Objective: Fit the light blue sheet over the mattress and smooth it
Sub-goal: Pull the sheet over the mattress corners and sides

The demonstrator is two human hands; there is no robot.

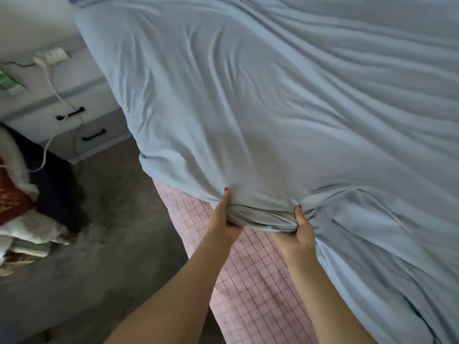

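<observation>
The light blue sheet (273, 108) covers most of the bed, wrinkled in long diagonal folds. A strip of the mattress (250, 281), pink with a grid pattern, shows bare along the near side. My left hand (224, 220) grips the bunched hem of the sheet from below, thumb on top. My right hand (299, 230) clutches the same gathered hem a little to the right. The fabric between both hands is rolled into a thick fold that lies over the mattress edge.
A white nightstand (69, 115) with two black drawer handles stands at the left by the bed's head, a power strip (53, 57) and white cable on it. A pile of bedding (22, 207) lies on the grey floor (111, 232) at left.
</observation>
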